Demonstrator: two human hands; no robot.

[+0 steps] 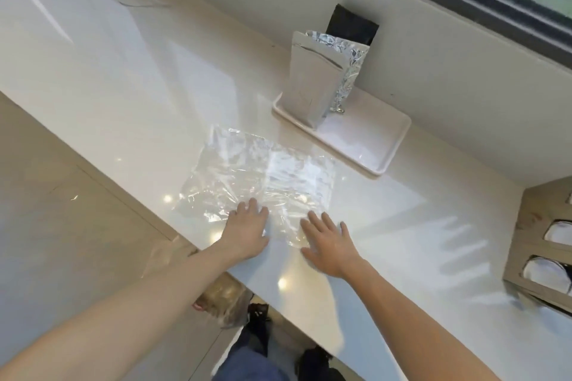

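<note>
Two flat hands press a sheet of clear plastic wrap on a white counter.

The left hand (247, 230) and right hand (329, 246) lie palm down with fingers straight, resting on the near edge of the plastic wrap (263, 178), which lies crinkled on the countertop (123, 96). Beyond it, a white tray (383, 148) holds a silver foil pouch (312, 83) standing upright against the wall.

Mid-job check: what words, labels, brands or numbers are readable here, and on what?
No text is readable in this view.
Clear plastic sheet under the left hand and right hand: pale patch on its right half, too blurred to read.
Grey pouch on the white tray: plain face, no label visible.
Foil pouch and black pouch behind it: no markings visible.
</note>
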